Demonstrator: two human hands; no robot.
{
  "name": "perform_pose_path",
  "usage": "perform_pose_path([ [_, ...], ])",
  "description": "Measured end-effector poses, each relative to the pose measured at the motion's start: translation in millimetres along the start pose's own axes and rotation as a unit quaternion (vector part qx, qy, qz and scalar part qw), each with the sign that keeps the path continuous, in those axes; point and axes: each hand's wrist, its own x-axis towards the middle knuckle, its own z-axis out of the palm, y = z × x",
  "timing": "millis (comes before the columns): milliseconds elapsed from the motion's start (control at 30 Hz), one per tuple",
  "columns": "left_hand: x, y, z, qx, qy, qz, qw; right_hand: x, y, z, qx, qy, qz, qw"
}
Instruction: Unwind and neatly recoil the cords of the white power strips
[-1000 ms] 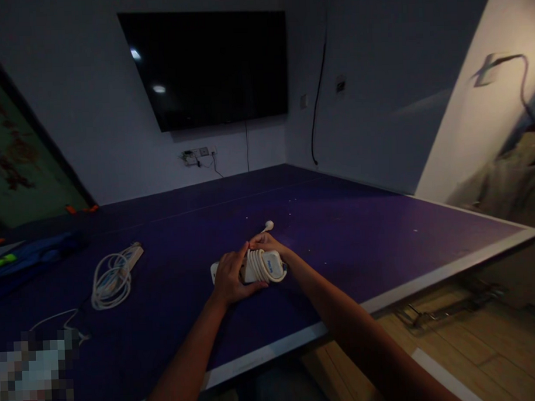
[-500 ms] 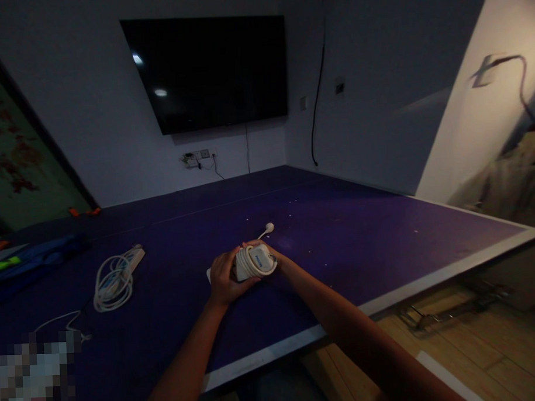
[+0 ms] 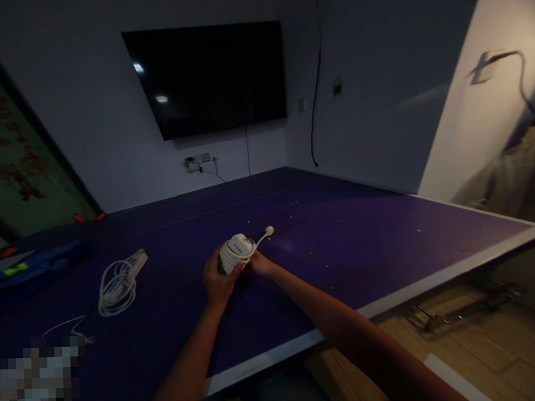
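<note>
The white power strip (image 3: 241, 243), wrapped in its cord (image 3: 231, 258), sits in the curled left hand (image 3: 216, 279), beside the right hand (image 3: 261, 264), whose dark, hidden fingers I can't tell about, with the plug (image 3: 270, 230) just past them.

White power strip (image 3: 241, 244), blue lettering near one end; held tilted in the left hand (image 3: 216, 279), lettered end uppermost, lower part hidden; white cord (image 3: 230, 260) wound around the body in several close turns; short free length extends rightward, ending in a rounded white plug (image 3: 269, 230); plug's contact with tabletop (image 3: 356, 232) unclear.
</note>
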Motion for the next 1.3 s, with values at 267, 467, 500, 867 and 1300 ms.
perform_pose_path([
  [267,4,-8,-2.3,-0.008,0.054,-0.081,0.995,-13,-22,7,-0.127,-0.017,0.013,0.992],
  [467,4,-10,-0.6,-0.010,0.079,-0.113,0.990,-15,-32,13,-0.328,-0.017,-0.010,0.945],
  [500,4,-10,-0.6,-0.010,0.083,-0.118,0.990,-15,-33,14,-0.358,-0.015,-0.014,0.933],
  [867,7,6,-2.3,0.105,0.064,-0.142,0.982,-21,-57,13,-0.542,0.002,0.039,0.840],
  [1300,18,-2,-3.6,0.287,0.054,-0.166,0.942,-25,-61,9,-0.619,-0.052,0.035,0.783],
])
